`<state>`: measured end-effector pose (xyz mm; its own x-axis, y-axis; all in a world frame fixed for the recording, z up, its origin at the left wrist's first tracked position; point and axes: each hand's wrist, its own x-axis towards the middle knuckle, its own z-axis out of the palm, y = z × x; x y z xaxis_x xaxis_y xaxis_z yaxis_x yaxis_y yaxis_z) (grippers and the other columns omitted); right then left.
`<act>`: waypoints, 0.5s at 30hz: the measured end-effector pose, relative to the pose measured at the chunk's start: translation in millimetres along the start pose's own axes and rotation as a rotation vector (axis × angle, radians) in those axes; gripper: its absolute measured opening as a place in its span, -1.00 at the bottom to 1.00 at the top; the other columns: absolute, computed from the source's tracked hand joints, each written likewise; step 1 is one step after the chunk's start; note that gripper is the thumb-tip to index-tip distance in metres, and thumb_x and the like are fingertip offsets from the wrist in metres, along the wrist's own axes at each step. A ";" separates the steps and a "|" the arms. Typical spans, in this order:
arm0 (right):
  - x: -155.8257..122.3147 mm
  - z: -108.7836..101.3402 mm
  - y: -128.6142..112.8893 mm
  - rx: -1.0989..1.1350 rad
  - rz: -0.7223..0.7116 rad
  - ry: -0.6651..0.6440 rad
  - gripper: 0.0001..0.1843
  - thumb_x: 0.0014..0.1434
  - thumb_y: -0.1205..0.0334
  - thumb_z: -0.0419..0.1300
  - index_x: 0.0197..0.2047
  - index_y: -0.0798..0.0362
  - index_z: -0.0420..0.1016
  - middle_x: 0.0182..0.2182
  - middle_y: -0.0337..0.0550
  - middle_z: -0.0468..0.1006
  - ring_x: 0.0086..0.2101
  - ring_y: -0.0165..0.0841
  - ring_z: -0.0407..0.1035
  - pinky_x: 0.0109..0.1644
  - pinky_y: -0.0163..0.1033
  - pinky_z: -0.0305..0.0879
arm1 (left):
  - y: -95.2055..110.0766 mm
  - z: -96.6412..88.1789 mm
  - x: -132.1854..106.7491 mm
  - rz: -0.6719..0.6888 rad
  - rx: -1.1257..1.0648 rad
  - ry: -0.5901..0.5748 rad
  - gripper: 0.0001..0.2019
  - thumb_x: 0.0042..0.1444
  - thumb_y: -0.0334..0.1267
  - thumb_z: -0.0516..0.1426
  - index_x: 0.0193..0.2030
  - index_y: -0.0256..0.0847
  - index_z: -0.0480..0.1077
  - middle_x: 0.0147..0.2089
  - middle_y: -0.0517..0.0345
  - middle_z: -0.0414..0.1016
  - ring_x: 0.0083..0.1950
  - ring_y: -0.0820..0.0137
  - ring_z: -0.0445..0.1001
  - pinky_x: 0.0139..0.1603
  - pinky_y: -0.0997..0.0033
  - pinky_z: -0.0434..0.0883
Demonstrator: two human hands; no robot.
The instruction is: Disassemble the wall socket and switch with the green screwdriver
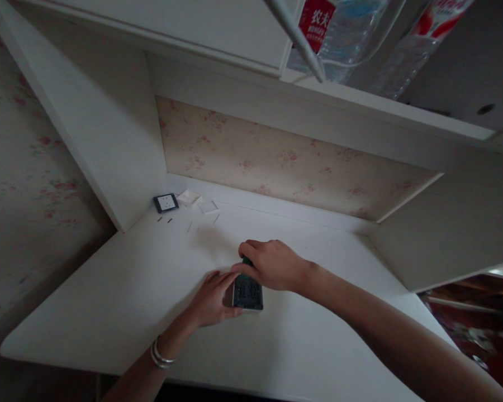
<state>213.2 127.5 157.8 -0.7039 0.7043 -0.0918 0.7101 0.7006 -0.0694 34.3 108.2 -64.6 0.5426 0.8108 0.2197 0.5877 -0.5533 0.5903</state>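
A dark socket panel (248,296) with a pale rim lies on the white desk in front of me, its black, ribbed side facing up. My left hand (213,298) grips it from the left, thumb at the near corner and fingers along the far side. Above the panel's far end, my right hand (272,263) is closed around a green screwdriver (246,261). Only a bit of its handle shows between the fingers; the tip is hidden.
At the desk's back left lie another socket (166,203) with a white face, two pale square frames (208,206) and several thin strips (170,220). An overhead shelf holds plastic bottles (352,33), with a grey rod (297,39) hanging before it. Side panels flank the desk (318,346).
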 end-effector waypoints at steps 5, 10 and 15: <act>-1.1 -3.5 -0.7 0.087 -0.095 -0.039 -0.65 0.20 0.32 0.11 0.07 0.05 0.28 0.01 -0.02 0.46 -0.27 -0.31 0.43 -0.29 -0.23 0.23 | 2.5 -1.7 0.0 0.007 -0.012 0.008 -0.12 -0.12 0.06 0.35 0.33 -0.07 0.13 0.30 -0.03 0.33 0.25 0.01 0.32 0.36 -0.07 0.07; 0.8 -4.6 -1.2 -0.027 0.015 -0.022 -0.79 0.33 0.12 0.03 -0.10 0.06 0.35 -0.17 -0.03 0.52 -0.33 -0.24 0.44 -0.34 -0.20 0.20 | 1.3 -1.2 0.0 0.003 -0.013 0.007 -0.14 -0.13 0.06 0.35 0.31 -0.05 0.17 0.25 -0.02 0.38 0.22 -0.01 0.35 0.32 -0.08 0.13; 1.1 -6.1 0.7 0.136 -0.087 -0.063 -0.71 0.22 0.33 0.10 0.02 0.05 0.32 -0.05 -0.04 0.49 -0.26 -0.31 0.43 -0.26 -0.24 0.23 | -0.1 -0.9 0.3 0.005 -0.015 0.005 -0.12 -0.10 0.12 0.32 0.34 -0.08 0.13 0.28 -0.07 0.34 0.25 -0.03 0.33 0.34 -0.11 0.09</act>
<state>212.9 129.5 163.8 -0.7633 0.6304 -0.1416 0.6454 0.7335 -0.2131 33.8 108.6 -63.9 0.5421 0.8091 0.2268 0.5763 -0.5545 0.6004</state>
